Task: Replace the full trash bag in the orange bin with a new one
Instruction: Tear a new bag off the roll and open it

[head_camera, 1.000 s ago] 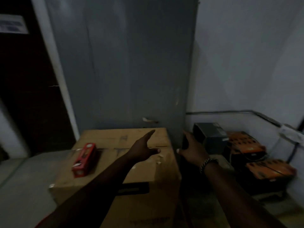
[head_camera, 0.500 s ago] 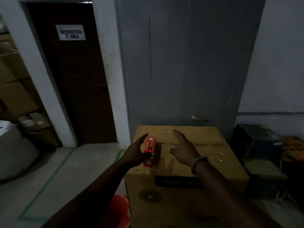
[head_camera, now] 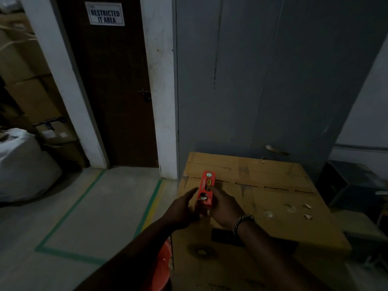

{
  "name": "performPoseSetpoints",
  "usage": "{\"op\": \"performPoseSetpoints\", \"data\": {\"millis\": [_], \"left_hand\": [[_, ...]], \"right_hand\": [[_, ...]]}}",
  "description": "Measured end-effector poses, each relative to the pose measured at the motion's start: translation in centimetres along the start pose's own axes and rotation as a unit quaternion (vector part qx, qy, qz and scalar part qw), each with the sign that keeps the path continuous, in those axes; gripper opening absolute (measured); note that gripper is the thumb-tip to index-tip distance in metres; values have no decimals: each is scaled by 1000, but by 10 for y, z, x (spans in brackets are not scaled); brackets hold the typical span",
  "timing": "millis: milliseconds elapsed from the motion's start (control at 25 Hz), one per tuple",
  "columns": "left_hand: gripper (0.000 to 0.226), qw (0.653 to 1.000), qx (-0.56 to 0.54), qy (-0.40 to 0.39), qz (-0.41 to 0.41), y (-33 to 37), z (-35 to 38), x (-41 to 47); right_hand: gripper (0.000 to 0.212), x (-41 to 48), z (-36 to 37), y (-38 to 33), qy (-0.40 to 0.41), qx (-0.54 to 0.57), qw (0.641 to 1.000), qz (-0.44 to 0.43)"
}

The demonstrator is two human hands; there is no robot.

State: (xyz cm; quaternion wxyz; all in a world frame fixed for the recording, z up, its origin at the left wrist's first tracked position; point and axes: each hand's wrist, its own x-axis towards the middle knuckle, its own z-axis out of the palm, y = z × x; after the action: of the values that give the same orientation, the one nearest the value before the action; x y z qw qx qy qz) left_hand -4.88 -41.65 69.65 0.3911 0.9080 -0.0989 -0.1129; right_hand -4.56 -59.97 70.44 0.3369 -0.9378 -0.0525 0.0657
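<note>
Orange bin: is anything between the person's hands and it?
The left hand and right hand hold a red tool over the cardboard box; the orange bin stands low beside the box, partly hidden by the left forearm. Nothing visible blocks the way down.

Right in front of me stands a big cardboard box (head_camera: pixel 273 206), and a slim red tool (head_camera: pixel 205 190) sits over the left part of its top. A few pale scraps (head_camera: pixel 298 208) lie on the right part. Behind the box rises a grey metal cabinet (head_camera: pixel 273 80). To its left is a dark door (head_camera: pixel 117 101) bearing a sign (head_camera: pixel 105 14) that reads "RESTRICTED IT AREA". Green tape lines (head_camera: pixel 77 208) mark the floor, and a white sack (head_camera: pixel 23 164) slumps at the far left, below stacked cartons (head_camera: pixel 27 89).
</note>
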Motion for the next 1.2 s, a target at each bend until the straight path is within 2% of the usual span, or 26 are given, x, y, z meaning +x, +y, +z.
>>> {"op": "performPoseSetpoints", "data": {"millis": [120, 280, 360, 440, 520, 560, 680, 800, 880, 1000, 1080, 1200], "left_hand": [[84, 1000, 1, 0, -9, 4, 10, 16], [85, 999, -31, 5, -16, 0, 24, 35], [67, 994, -101, 26, -37, -4, 28, 43], [56, 990, -122, 57, -38, -15, 33, 53], [29, 986, -154, 51, -49, -5, 37, 55], [26, 985, -156, 50, -44, -1, 38, 55], [47, 992, -121, 27, -35, 3, 34, 57], [73, 999, -24, 26, 3, 4, 17, 65], [83, 1000, -12, 18, 19, 9, 3, 76], [84, 997, -2, 46, 65, 21, -18, 90], [86, 995, -18, 34, 95, 27, -30, 100], [83, 993, -30, 30, 111, 26, -38, 111]], "right_hand": [[81, 17, 1, 12, -23, -4, 1000, -2], [83, 34, 7, 31, -54, -15, 998, -17], [81, 39, 9, 39, -58, -27, 997, -31], [81, 45, 10, 46, -62, -28, 997, -44], [80, 48, 10, 50, -67, -25, 996, -54], [79, 48, 10, 50, -67, -19, 996, -58], [72, 50, 5, 50, -61, 20, 996, -65], [65, 61, -11, 43, -52, 48, 995, -68], [60, 73, -27, 38, -30, 66, 995, -64], [48, 90, -56, 27, 38, 93, 994, -36], [38, 99, -70, 20, 86, 103, 991, -15], [35, 103, -74, 10, 111, 123, 986, -2]]}}
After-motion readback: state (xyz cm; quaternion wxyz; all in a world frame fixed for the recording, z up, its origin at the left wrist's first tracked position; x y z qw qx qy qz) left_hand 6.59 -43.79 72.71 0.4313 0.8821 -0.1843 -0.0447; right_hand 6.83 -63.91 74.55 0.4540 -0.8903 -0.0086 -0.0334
